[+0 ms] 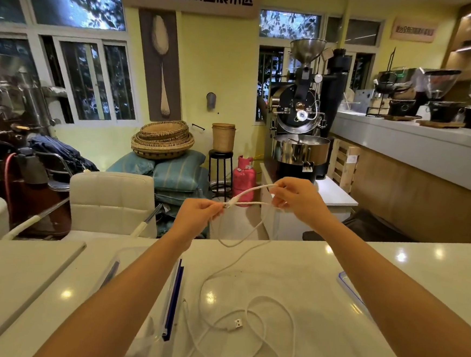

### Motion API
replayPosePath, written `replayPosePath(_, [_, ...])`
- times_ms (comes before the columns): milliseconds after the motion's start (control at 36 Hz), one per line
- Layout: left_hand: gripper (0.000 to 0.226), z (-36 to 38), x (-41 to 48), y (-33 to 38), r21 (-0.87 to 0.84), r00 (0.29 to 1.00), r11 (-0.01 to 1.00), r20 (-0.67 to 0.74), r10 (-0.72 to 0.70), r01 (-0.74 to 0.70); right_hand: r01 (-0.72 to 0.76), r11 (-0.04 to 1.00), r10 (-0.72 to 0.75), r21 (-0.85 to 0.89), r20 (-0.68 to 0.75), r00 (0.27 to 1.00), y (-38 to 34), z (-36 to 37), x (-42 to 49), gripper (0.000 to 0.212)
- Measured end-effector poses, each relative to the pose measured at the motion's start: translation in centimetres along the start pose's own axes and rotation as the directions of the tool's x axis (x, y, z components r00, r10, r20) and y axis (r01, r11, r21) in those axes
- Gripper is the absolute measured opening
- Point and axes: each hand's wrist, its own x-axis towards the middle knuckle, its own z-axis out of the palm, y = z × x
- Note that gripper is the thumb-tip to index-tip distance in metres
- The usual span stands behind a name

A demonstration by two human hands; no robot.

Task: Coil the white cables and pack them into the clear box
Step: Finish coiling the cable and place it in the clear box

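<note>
Well, my left hand (197, 213) and right hand (297, 201) each pinch the white cable (251, 191). It looks light and floppy, I think, so I hold the loop itself.

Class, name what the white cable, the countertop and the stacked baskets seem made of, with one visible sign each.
White cable: flexible plastic or rubber sheath, matte; droops in loops. Countertop: polished stone or composite; mirrors lamps. Baskets: woven plant fibre, matte; weave shows.

Both forearms are bare and slender, the left hand (197, 214) and right hand (297, 201) apparently short-nailed.
</note>
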Motion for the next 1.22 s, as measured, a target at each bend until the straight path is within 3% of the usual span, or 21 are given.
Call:
replayPosePath(111, [0.027, 0.3, -0.8, -2.0, 0.041, 0.995, 0.997, 0.073, -0.071, 0.068, -0.008, 0.994, 0.016, 0.106, -0.074, 0.997, 0.0, -0.8, 0.1, 0.019])
replayPosePath(278, [0.016, 1.5, -1.8, -2.9, 0.254, 0.910, 0.962, 0.366, -0.194, 0.102, 0.065, 0.998, -0.063, 0.015, -0.130, 0.989, -0.8, -0.5, 0.3, 0.021])
replayPosePath(333, [0.026, 1.4, -1.7, -2.6, 0.295, 0.902, 0.951, 0.381, -0.203, 0.090, 0.086, 0.996, -0.089, -0.023, -0.135, 0.987, -1.0, -0.4, 0.2, 0.022])
replayPosePath(389, [0.029, 1.2, -1.4, -1.7, 0.231, 0.937, 0.969, 0.314, -0.155, 0.083, 0.105, 0.993, -0.112, -0.053, -0.136, 0.984, -1.2, -0.4, 0.0, 0.022])
replayPosePath(472, [0.029, 0.8, -1.6, 1.0, -0.020, 0.969, 0.994, 0.226, -0.101, 0.108, 0.129, 0.989, -0.137, -0.070, -0.138, 0.981, -1.4, -0.2, 0.1, 0.023])
replayPosePath(556, [0.040, 0.5, -2.3, 3.8, -0.213, 0.947, 0.971, 0.320, -0.035, 0.108, 0.154, 0.981, -0.168, -0.119, -0.109, 0.980, -1.5, 0.1, 0.2, 0.024])
replayPosePath(667, [0.027, 0.9, -3.3, 5.7, -0.212, 0.871, 0.974, 0.490, 0.040, 0.075, 0.192, 0.965, -0.210, -0.179, -0.088, 0.974, -1.8, 0.6, 0.4, 0.024])
replayPosePath(778, [0.018, 1.6, -3.6, 6.1, -0.169, 0.851, 0.986, 0.517, 0.091, -0.003, 0.185, 0.963, -0.208, -0.198, -0.099, 0.973, -2.3, 0.9, 0.5, 0.026])
replayPosePath(917, [0.015, 1.8, -3.3, 6.6, -0.271, 0.833, 0.961, 0.541, 0.111, 0.048, 0.232, 0.940, -0.266, -0.252, -0.112, 0.957, -2.9, 1.0, 0.4, 0.025])
replayPosePath(1000, [0.014, 1.9, -3.4, 7.2, -0.371, 0.830, 0.927, 0.534, 0.163, 0.057, 0.208, 0.969, -0.227, -0.135, -0.141, 0.964, -3.2, 1.1, 0.5, 0.023])
replayPosePath(1083, [0.018, 2.2, -3.3, 7.9, -0.473, 0.835, 0.880, 0.504, 0.221, 0.052, 0.128, 0.988, -0.116, 0.090, -0.124, 0.985, -3.4, 1.4, 0.3, 0.020])
replayPosePath(1167, [0.022, 2.6, -2.9, 8.7, -0.507, 0.857, 0.862, 0.446, 0.258, 0.004, 0.048, 0.904, -0.045, 0.425, -0.015, 0.999, -3.3, 2.3, -0.4, 0.018])
replayPosePath(1222, [0.021, 2.8, -2.5, 9.1, -0.516, 0.878, 0.856, 0.396, 0.269, -0.030, -0.012, 0.837, -0.003, 0.548, 0.027, 1.000, -3.1, 3.2, -0.8, 0.019])
